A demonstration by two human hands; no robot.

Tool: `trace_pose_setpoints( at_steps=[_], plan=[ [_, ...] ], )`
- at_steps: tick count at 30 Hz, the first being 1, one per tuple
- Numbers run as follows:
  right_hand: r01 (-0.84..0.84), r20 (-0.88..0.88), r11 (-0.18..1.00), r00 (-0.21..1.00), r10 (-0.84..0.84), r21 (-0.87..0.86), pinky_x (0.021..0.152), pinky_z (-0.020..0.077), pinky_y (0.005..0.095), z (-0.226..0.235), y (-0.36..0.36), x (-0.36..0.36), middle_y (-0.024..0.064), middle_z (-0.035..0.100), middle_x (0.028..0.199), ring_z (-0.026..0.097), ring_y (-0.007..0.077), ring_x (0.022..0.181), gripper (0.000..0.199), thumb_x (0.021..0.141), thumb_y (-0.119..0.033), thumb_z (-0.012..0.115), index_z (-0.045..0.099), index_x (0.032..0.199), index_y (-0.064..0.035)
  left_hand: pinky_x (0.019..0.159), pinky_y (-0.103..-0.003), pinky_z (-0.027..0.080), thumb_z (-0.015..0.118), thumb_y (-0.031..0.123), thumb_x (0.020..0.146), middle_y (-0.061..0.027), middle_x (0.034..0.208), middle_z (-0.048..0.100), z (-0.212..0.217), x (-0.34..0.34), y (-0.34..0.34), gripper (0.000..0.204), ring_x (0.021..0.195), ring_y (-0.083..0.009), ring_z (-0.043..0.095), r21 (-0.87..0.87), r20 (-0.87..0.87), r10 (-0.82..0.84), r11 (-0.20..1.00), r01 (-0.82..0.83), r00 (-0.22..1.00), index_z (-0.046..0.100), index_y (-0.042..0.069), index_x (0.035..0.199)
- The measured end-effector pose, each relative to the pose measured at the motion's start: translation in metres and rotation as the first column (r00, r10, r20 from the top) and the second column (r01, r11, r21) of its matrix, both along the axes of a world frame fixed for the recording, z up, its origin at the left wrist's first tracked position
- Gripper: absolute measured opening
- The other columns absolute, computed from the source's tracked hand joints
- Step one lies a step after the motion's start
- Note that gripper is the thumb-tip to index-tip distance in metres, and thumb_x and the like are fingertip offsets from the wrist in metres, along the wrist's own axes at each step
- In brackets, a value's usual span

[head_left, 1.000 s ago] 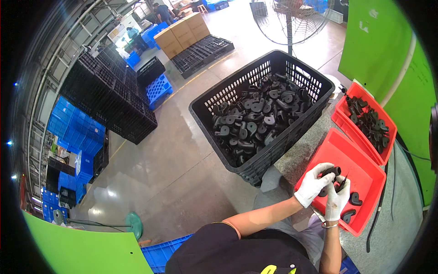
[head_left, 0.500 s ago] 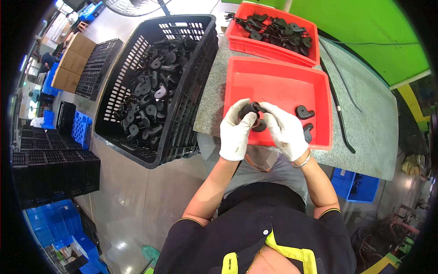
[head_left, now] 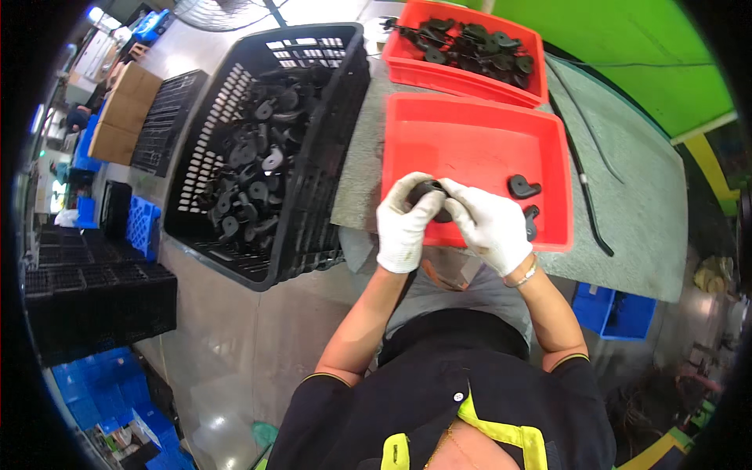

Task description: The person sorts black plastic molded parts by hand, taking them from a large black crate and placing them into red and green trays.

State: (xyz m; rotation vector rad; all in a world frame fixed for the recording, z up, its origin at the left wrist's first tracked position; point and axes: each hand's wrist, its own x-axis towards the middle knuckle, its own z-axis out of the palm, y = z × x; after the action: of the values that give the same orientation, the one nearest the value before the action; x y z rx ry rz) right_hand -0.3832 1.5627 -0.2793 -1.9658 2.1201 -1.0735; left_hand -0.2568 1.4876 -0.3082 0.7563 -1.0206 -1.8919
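Over the near part of a shallow red tray (head_left: 470, 129), both white-gloved hands meet at a small black plastic part (head_left: 424, 189). My left hand (head_left: 403, 227) closes its fingers and thumb round the part from the left. The fingertips of my right hand (head_left: 493, 231) press together at its right side; whether they pinch a separate small piece is hidden. Just under the hands shows another dark part (head_left: 443, 216), partly covered. Inside the tray by its right wall lie a black part with a rounded body and short arm (head_left: 522, 186) and a similar one (head_left: 532, 222) beside my right hand.
A deep black crate (head_left: 313, 184) full of similar black parts stands at the left. Behind the tray, a second red bin (head_left: 462, 88) holds more. A black rod or hose (head_left: 586, 196) lies on the grey tabletop (head_left: 642, 227). Below its right edge sits a blue bin (head_left: 615, 312).
My right fingertips have come in closer against the black part, and the part has turned in my left fingers. The loose parts in the tray stay put.
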Motion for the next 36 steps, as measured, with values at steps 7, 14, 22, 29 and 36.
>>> trace_pose_setpoints(
  at_steps=[7, 14, 22, 29, 36],
  plan=[
    [0.032, 0.204, 0.989, 0.977, -0.061, 0.146, 0.078, 0.0508, 0.0357, 0.001, 0.013, -0.008, 0.0217, 0.065, 0.098, 0.065, 0.0318, 0.09, 0.025, 0.09, -0.011, 0.052, 0.062, 0.11, -0.0003, 0.073, -0.026, 0.051, 0.068, 0.01, 0.083, -0.0025, 0.093, 0.062, -0.024, -0.02, 0.014, 0.023, 0.082, -0.0091, 0.059, -0.216, 0.046, 0.046, 0.976, -0.035, 0.998, 0.058, 0.004, 0.103],
    [0.059, 0.322, 0.964, 0.936, -0.143, 0.258, 0.083, 0.0462, 0.0364, -0.033, 0.002, -0.023, 0.0235, 0.062, 0.103, 0.062, 0.0329, 0.096, 0.03, 0.095, -0.02, 0.045, 0.058, 0.113, 0.0003, 0.08, -0.028, 0.045, 0.067, 0.005, 0.078, -0.0039, 0.092, 0.058, -0.001, 0.011, -0.036, 0.016, 0.087, -0.0121, 0.055, -0.37, 0.106, 0.442, 0.849, -0.377, 0.891, 0.06, 0.004, 0.091],
    [0.037, 0.068, 0.939, 0.996, -0.064, 0.342, 0.076, 0.0467, 0.0423, -0.061, -0.008, -0.03, 0.0176, 0.058, 0.1, 0.058, 0.0358, 0.092, 0.042, 0.074, -0.022, 0.067, 0.054, 0.11, -0.0049, 0.092, -0.036, 0.042, 0.068, 0.017, 0.078, -0.0149, 0.107, 0.059, 0.033, 0.11, -0.127, 0.027, 0.105, -0.029, 0.054, -0.885, 0.252, 0.905, 0.358, -0.296, 0.341, 0.063, 0.004, 0.101],
    [-0.098, 0.051, 0.799, 0.995, 0.084, 0.593, 0.079, 0.0468, 0.0423, -0.075, -0.018, -0.041, 0.0171, 0.061, 0.095, 0.059, 0.0358, 0.092, 0.046, 0.068, -0.023, 0.072, 0.057, 0.107, -0.0045, 0.093, -0.041, 0.042, 0.072, 0.021, 0.074, -0.0162, 0.121, 0.053, 0.017, 0.101, -0.1, 0.034, 0.112, -0.0326, 0.049, -0.928, 0.341, 0.907, 0.367, -0.066, 0.249, 0.061, 0.011, 0.105],
    [-0.167, 0.11, 0.769, 0.986, 0.126, 0.617, 0.079, 0.0477, 0.0424, -0.058, -0.008, -0.036, 0.0186, 0.062, 0.091, 0.06, 0.0362, 0.088, 0.038, 0.063, -0.027, 0.073, 0.063, 0.091, -0.0036, 0.085, -0.036, 0.046, 0.068, 0.01, 0.077, -0.0134, 0.105, 0.062, 0.02, 0.054, -0.05, 0.009, 0.1, -0.0277, 0.058, -0.841, 0.3, 0.726, 0.508, -0.188, 0.619, 0.063, 0.004, 0.082]
  ],
)
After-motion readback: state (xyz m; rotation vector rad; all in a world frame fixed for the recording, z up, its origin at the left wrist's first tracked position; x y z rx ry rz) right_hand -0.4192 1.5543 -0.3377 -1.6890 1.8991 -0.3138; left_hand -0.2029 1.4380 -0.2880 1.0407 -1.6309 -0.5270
